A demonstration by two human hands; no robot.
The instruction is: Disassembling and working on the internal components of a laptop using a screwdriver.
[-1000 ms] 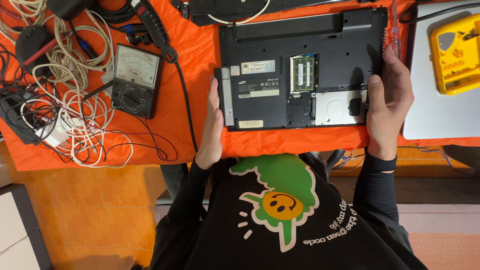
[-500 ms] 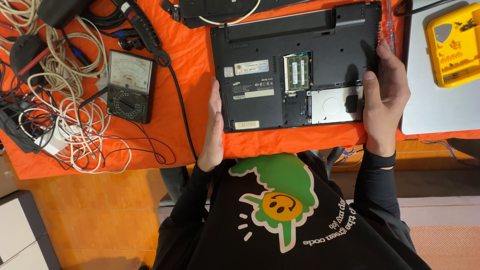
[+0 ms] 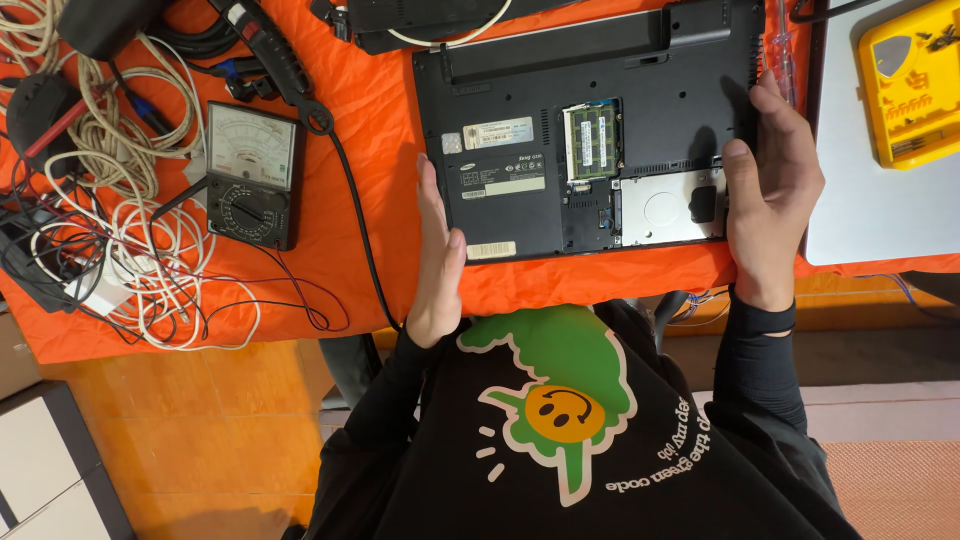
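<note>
Laptop (image 3: 590,140) upturned; left hand (image 3: 437,255), right hand (image 3: 770,195) flank edges.

- Yellow case (image 3: 912,85), right of the laptop (image 3: 590,130): cut off by the right edge.
- Laptop labels: too small to tell.
- Right hand (image 3: 770,190): possibly covers the laptop's right edge.

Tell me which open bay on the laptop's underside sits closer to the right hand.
The silver drive bay, at the laptop edge nearest the person; the right hand touches its end. The bay with green memory sticks lies farther in.
</note>
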